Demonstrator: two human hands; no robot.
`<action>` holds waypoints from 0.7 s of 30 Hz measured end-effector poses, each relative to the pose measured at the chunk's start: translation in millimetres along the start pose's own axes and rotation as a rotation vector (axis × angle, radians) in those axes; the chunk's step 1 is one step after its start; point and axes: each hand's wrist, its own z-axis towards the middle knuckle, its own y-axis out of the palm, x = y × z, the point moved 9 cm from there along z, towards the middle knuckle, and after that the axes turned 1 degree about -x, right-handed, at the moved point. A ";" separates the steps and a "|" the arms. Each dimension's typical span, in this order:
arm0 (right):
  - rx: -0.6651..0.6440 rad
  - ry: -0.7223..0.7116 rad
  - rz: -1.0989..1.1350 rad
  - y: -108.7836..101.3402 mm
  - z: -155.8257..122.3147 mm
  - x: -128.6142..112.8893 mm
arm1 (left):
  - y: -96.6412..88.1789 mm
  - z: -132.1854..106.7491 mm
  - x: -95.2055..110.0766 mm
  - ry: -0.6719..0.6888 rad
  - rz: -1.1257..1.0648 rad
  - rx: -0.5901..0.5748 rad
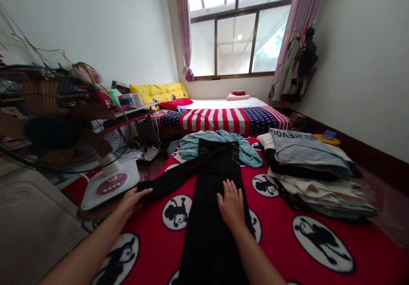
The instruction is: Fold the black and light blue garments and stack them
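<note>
- The big red fuzzy blanket (281, 234) with black monkeys in white circles lies flat under everything I touch.
- The long black dress (211, 225) of soft cloth lies stretched out down the middle of the blanket, with its top end far from me.
- A tall pile of folded grey, black and cream clothes (313, 170) sits on the blanket, to the right of the dress.
- A round black wire fan (57, 123) on a white base stands off the blanket, on my left.
- A blue-green top (249, 153) lies crumpled under the far end of the dress.
- My right hand (231, 204) rests flat on the middle of the dress, fingers loose and spread out.
- My left hand (131, 200) pinches the end of the dress's long sleeve (172, 178), which sticks out to the left.
</note>
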 end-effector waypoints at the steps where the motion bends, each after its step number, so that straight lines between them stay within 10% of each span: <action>1: -0.002 0.000 -0.002 0.1 0.1 0.0 | -2.4 0.1 -0.6 -0.004 -0.016 0.022; 4: 0.002 0.000 0.002 0.1 0.3 0.5 | -1.2 2.0 25.2 0.075 -0.106 0.059; 8: 0.007 -0.002 0.031 1.0 0.5 1.3 | 25.2 -13.5 111.7 0.344 -0.229 0.010; 13: 0.064 -0.001 0.187 -2.2 1.1 6.8 | 93.5 -115.1 198.8 0.806 -0.030 -0.217; 16: 0.196 0.042 0.467 -14.0 1.5 22.8 | 152.1 -197.2 163.5 0.949 0.369 -0.527; 21: 0.384 0.233 0.876 -26.4 -3.5 61.4 | 203.2 -262.8 11.0 0.872 0.700 -1.008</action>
